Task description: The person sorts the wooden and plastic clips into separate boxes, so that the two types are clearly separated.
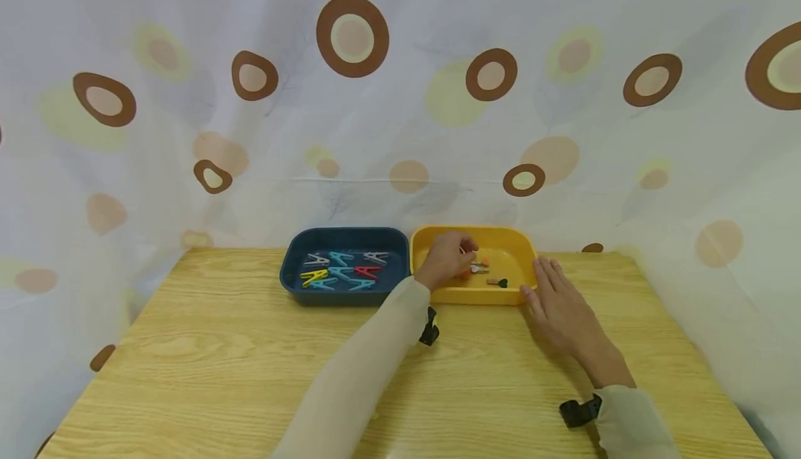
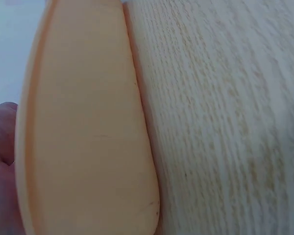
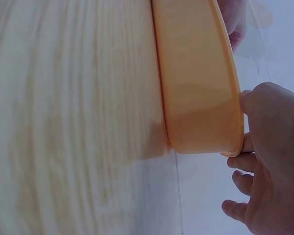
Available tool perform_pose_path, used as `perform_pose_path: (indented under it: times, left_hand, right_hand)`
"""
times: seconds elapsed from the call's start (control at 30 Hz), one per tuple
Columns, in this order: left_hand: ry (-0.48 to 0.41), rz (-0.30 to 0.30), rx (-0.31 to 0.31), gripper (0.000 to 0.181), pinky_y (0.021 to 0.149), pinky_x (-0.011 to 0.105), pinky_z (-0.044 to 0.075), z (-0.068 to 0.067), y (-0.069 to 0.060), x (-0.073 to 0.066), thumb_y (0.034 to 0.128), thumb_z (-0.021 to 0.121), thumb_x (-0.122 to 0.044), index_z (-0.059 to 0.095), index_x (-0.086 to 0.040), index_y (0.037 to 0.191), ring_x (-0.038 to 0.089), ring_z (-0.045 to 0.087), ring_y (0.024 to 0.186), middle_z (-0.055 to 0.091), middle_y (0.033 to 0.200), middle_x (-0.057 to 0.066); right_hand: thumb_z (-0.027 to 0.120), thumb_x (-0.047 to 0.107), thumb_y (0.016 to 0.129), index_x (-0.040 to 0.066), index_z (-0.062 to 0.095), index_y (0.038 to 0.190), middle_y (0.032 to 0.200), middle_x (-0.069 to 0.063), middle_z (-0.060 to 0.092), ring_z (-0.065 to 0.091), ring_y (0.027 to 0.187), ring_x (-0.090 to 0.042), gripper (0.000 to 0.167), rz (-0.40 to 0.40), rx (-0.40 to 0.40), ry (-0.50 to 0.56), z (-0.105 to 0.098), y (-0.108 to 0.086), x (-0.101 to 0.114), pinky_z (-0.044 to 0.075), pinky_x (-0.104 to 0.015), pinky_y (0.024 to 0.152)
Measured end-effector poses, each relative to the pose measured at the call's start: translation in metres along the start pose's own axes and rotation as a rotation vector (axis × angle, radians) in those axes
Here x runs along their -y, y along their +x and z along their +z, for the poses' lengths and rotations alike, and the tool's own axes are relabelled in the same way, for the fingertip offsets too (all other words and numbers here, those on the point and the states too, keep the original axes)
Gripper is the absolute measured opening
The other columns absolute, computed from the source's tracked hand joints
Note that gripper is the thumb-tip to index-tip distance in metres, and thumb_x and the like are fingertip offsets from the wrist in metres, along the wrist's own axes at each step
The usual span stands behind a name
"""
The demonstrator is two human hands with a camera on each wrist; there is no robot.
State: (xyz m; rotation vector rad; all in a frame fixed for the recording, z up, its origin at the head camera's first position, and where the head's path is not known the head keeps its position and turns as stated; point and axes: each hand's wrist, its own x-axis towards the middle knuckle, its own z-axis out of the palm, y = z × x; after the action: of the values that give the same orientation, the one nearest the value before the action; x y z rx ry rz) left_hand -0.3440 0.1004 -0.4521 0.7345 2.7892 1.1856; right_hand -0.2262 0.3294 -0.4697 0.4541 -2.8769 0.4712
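Observation:
My left hand (image 1: 446, 259) reaches over the front rim into the yellow tray (image 1: 463, 296), its fingers bent above small wooden clips. Whether it pinches one of them is hidden. In the tray, a clip with a dark heart (image 1: 503, 283) lies near the front, and a pale one (image 1: 475, 270) lies behind it. Something orange (image 1: 465, 274) shows just under the hand. My right hand (image 1: 566, 313) rests against the tray's right front corner, fingers extended along the side and thumb at the front rim. The right wrist view shows these fingertips touching the orange-looking tray wall (image 3: 201, 98).
Left of the yellow tray, close beside it, stands a dark blue tray (image 1: 344, 298) holding several plastic clothespins, among them a yellow one (image 1: 314, 277) and a red one (image 1: 367, 272). Both trays stand at the back of the wooden table (image 1: 206, 368), before a patterned cloth (image 1: 375, 132).

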Motion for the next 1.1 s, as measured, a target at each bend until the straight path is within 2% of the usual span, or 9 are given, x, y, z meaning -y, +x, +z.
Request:
perform_pose_path:
  times: [0.17,0.43,0.6,0.8,1.0,1.1]
  left_hand:
    - [-0.026,0.042,0.002,0.018,0.081,0.023,0.053,-0.009,-0.009,-0.003,0.1017,0.066,-0.010,0.074,-0.002,0.115,0.015,0.065,0.090,0.071,0.102,0.004]
    - [-0.071,0.103,-0.016,0.016,0.081,0.020,0.052,-0.028,-0.032,-0.005,0.1000,0.068,-0.010,0.074,-0.003,0.113,0.019,0.066,0.091,0.070,0.101,0.003]
    - [-0.140,0.141,-0.018,0.012,0.081,0.019,0.052,-0.041,-0.054,-0.005,0.0995,0.068,-0.008,0.074,-0.004,0.109,0.020,0.065,0.093,0.070,0.101,0.004]
    - [-0.228,0.140,-0.025,0.013,0.081,0.023,0.054,-0.056,-0.086,-0.002,0.1000,0.069,-0.013,0.075,-0.008,0.111,0.019,0.066,0.094,0.072,0.107,0.003]
    - [-0.165,0.137,-0.056,0.013,0.077,0.022,0.053,-0.066,-0.114,0.006,0.0995,0.070,-0.013,0.074,-0.010,0.112,0.015,0.065,0.090,0.072,0.104,-0.001]
    - [-0.172,0.137,-0.067,0.013,0.076,0.023,0.053,-0.070,-0.124,0.010,0.0995,0.070,-0.014,0.074,-0.011,0.112,0.013,0.063,0.087,0.071,0.101,-0.002]
  right_hand:
    - [0.031,0.040,0.113,-0.013,0.016,0.158,0.164,-0.034,0.016,0.013,0.151,-0.051,0.071,-0.002,0.008,0.006,-0.001,0.001,-0.002,0.016,-0.060,0.121]
    - [0.029,0.041,0.113,-0.014,0.013,0.158,0.163,-0.036,0.014,0.011,0.151,-0.052,0.072,-0.004,0.032,0.021,0.000,0.003,-0.004,0.012,-0.060,0.121]
    - [0.028,0.040,0.114,-0.014,0.012,0.158,0.163,-0.036,0.014,0.010,0.151,-0.052,0.071,-0.013,0.035,0.023,0.001,0.003,-0.003,0.010,-0.060,0.122]
    - [0.029,0.038,0.114,-0.015,0.013,0.157,0.162,-0.037,0.014,0.011,0.151,-0.053,0.070,-0.023,0.024,0.030,0.002,0.001,-0.003,0.010,-0.060,0.122]
    - [0.029,0.038,0.114,-0.014,0.011,0.158,0.163,-0.037,0.013,0.010,0.151,-0.053,0.070,-0.021,0.036,0.050,0.004,0.001,-0.003,0.010,-0.060,0.121]
    - [0.029,0.038,0.114,-0.013,0.010,0.159,0.163,-0.036,0.013,0.009,0.151,-0.053,0.070,-0.015,0.031,0.053,0.004,0.002,-0.004,0.009,-0.061,0.121]
